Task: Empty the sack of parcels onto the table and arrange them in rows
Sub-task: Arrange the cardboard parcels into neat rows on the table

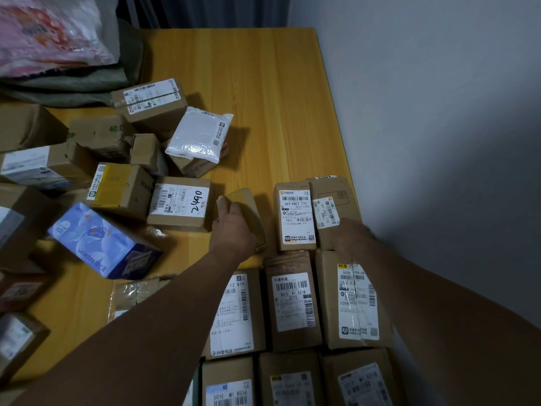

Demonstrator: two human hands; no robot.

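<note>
At the right-hand end of the wooden table point(263, 83), in the head view, a small yellowish parcel point(246, 197) is being gripped from above by the left hand point(234, 230). It's being set into the gap just beside the labelled carton point(294, 218) in the back row. The right hand point(351, 232) is being rested on the corner carton point(330, 200) by the wall. Whether its fingers are curled or flat can't be told, it's too dark there.

To get this step right, imo the parcel should be squared flush against that labelled carton and lined up with the front cartons point(292, 306).

The held parcel is looking glossy and rounded at the corners, probably tape-wrapped. The others are mostly matte brown cardboard with white paper labels. A crinkly white poly mailer point(202, 136) and a glossy blue printed box point(102, 241) are sitting in the loose heap. The grey-green sack point(73, 86) is lying slumped at the far left.
</note>
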